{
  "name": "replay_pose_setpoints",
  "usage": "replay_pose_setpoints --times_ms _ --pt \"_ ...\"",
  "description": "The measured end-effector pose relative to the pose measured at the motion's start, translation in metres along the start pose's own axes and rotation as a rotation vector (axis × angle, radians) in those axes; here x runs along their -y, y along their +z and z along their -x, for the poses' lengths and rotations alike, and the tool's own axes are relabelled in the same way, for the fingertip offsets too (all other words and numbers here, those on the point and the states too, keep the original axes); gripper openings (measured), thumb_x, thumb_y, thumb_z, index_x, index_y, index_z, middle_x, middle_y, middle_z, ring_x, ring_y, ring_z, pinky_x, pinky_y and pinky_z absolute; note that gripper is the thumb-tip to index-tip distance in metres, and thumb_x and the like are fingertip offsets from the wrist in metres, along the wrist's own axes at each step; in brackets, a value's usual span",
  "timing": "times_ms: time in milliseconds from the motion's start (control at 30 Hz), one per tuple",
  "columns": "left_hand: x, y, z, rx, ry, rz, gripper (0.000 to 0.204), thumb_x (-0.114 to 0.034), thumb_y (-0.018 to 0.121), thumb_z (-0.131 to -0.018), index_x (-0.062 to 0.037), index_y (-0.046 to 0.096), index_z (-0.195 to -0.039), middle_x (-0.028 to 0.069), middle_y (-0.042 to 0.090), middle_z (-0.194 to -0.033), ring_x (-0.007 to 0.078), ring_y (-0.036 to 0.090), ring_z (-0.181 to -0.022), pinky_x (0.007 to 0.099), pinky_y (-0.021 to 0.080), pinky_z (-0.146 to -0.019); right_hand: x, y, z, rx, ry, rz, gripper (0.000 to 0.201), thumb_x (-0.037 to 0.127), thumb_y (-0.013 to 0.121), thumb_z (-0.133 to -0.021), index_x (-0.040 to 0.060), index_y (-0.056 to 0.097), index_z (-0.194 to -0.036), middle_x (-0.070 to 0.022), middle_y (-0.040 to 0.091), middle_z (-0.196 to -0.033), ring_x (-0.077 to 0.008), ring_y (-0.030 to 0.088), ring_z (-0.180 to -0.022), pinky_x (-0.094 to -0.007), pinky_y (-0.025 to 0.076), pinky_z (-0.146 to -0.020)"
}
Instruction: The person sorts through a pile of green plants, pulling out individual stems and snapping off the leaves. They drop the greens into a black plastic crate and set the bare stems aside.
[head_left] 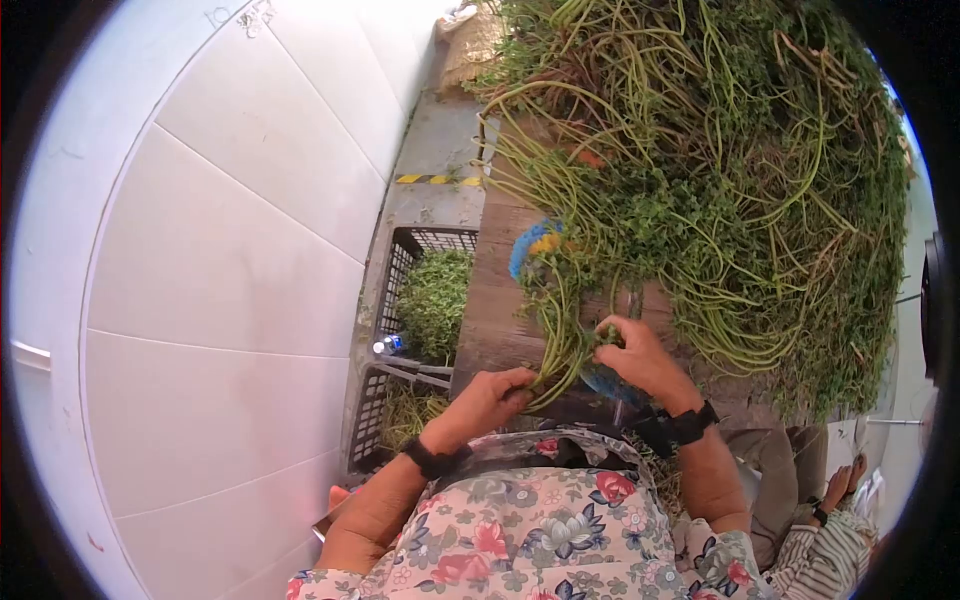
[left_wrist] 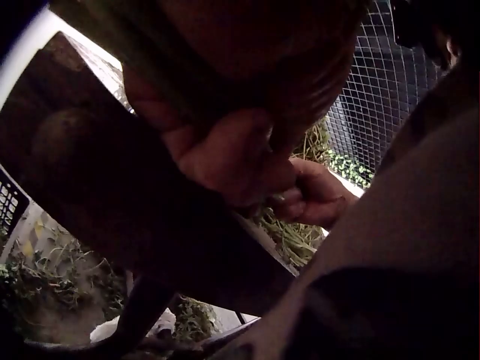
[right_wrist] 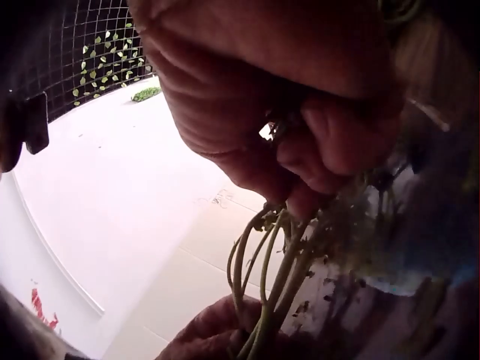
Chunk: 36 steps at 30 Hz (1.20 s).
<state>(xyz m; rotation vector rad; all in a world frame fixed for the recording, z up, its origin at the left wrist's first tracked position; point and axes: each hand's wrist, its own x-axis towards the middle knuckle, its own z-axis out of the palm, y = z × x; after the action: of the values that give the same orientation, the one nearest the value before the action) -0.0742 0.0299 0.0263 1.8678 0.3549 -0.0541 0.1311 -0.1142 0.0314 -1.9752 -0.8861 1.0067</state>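
Note:
My left hand (head_left: 487, 402) grips a bundle of long green stems (head_left: 562, 345) low over the front edge of the wooden table (head_left: 497, 335). The stems curve up from its fingers toward the heap of leafy vines (head_left: 680, 170). To its right, my right hand (head_left: 648, 362) pinches small leaves beside the bundle, thumb and fingertips together. The right wrist view shows those fingertips at the upper end of several stems (right_wrist: 281, 277), with the left hand (right_wrist: 214, 330) below them. Dark shadow hides most of the left hand's hold in the left wrist view.
Black plastic crates stand on the floor left of the table; one crate (head_left: 392, 290) holds cut greens (head_left: 435, 300). A white panel wall (head_left: 230, 290) runs along the left. Blue and yellow material (head_left: 535, 243) lies by the vines. Another person's striped sleeve (head_left: 825, 545) shows at lower right.

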Motion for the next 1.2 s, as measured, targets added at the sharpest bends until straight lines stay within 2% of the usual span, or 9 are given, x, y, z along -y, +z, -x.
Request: replay_pose_setpoints --times_ms 167,267,467,567,667,767,867,1000,1200 --pt "0.0 0.0 0.0 -0.007 0.023 0.016 0.022 -0.005 0.054 -0.081 -0.0034 0.057 -0.103 0.0161 0.06 -0.079 0.0277 0.06 -0.069 0.0321 0.047 -0.065 0.017 -0.017 0.016 0.031 -0.07 0.193 0.028 0.011 0.056 -0.074 -0.0026 0.057 -0.098 -0.0129 0.055 -0.067 -0.0166 0.049 -0.059 -0.0343 0.041 -0.057" --pt "0.001 0.001 -0.001 -0.014 0.041 0.012 0.021 -0.005 0.053 -0.08 -0.002 0.056 -0.101 0.0147 0.059 -0.075 0.0243 0.059 -0.066 0.0317 0.047 -0.062 -0.016 -0.011 0.012 -0.03 -0.411 0.455 0.028 0.011 0.055 -0.073 -0.0031 0.057 -0.098 -0.021 0.056 -0.065 -0.0287 0.054 -0.056 -0.0394 0.041 -0.056" --pt "0.002 0.002 -0.003 -0.053 0.084 -0.036 0.021 -0.004 0.053 -0.078 -0.0018 0.057 -0.098 0.0193 0.057 -0.076 0.0333 0.059 -0.068 0.0342 0.047 -0.062 0.013 -0.006 0.018 -0.108 -0.051 0.29 0.027 0.011 0.054 -0.073 -0.0023 0.058 -0.097 -0.0239 0.055 -0.067 -0.039 0.055 -0.063 -0.045 0.042 -0.058" --pt "0.002 0.002 -0.004 -0.055 0.077 -0.034 0.02 -0.005 0.053 -0.079 -0.0022 0.057 -0.099 0.02 0.057 -0.077 0.0357 0.058 -0.07 0.0352 0.046 -0.063 -0.005 0.006 0.011 -0.232 -0.179 0.363 0.024 0.008 0.051 -0.073 -0.0016 0.058 -0.093 -0.0249 0.057 -0.069 -0.0403 0.057 -0.064 -0.0464 0.044 -0.059" --pt "0.001 0.002 -0.002 -0.043 0.053 -0.031 0.02 -0.006 0.053 -0.081 -0.0027 0.057 -0.1 0.0193 0.058 -0.079 0.0363 0.057 -0.071 0.0354 0.046 -0.063 -0.038 -0.001 0.003 -0.472 -0.49 0.655 0.02 0.005 0.047 -0.076 0.0004 0.059 -0.092 -0.0164 0.058 -0.065 -0.0284 0.055 -0.054 -0.0372 0.042 -0.052" --pt "0.005 0.005 -0.001 -0.058 0.04 -0.027 0.02 -0.006 0.054 -0.08 -0.0028 0.057 -0.1 0.0186 0.058 -0.077 0.0333 0.057 -0.068 0.0341 0.046 -0.063 -0.002 -0.033 0.013 -0.401 0.075 0.034 0.02 0.005 0.046 -0.077 0.0017 0.06 -0.09 -0.0089 0.055 -0.067 -0.0143 0.049 -0.051 -0.0279 0.039 -0.05" --pt "0.004 0.005 -0.004 -0.064 0.069 -0.007 0.02 -0.005 0.054 -0.08 -0.003 0.057 -0.099 0.0167 0.056 -0.072 0.0255 0.055 -0.061 0.0315 0.046 -0.061 0.015 -0.031 0.015 -0.265 -0.132 -0.209 0.02 0.007 0.046 -0.079 0.0008 0.061 -0.091 -0.0073 0.055 -0.07 -0.008 0.043 -0.053 -0.0233 0.037 -0.05" --pt "0.002 0.003 -0.002 -0.059 0.056 0.023 0.02 -0.004 0.054 -0.08 -0.0029 0.057 -0.1 0.0151 0.055 -0.07 0.0202 0.053 -0.059 0.0304 0.046 -0.06 0.012 -0.006 0.003 -0.205 -0.107 -0.034 0.026 0.015 0.052 -0.078 -0.0019 0.06 -0.096 -0.0125 0.063 -0.08 -0.0217 0.059 -0.064 -0.0336 0.045 -0.06" --pt "0.004 0.004 -0.002 -0.076 0.065 0.022 0.021 -0.004 0.054 -0.08 -0.003 0.058 -0.1 0.0149 0.056 -0.07 0.0205 0.054 -0.059 0.03 0.046 -0.061 0.034 0.005 -0.003 -0.049 -0.129 0.377 0.028 0.018 0.059 -0.074 -0.003 0.06 -0.094 -0.0243 0.061 -0.089 -0.0367 0.06 -0.081 -0.0408 0.046 -0.07"
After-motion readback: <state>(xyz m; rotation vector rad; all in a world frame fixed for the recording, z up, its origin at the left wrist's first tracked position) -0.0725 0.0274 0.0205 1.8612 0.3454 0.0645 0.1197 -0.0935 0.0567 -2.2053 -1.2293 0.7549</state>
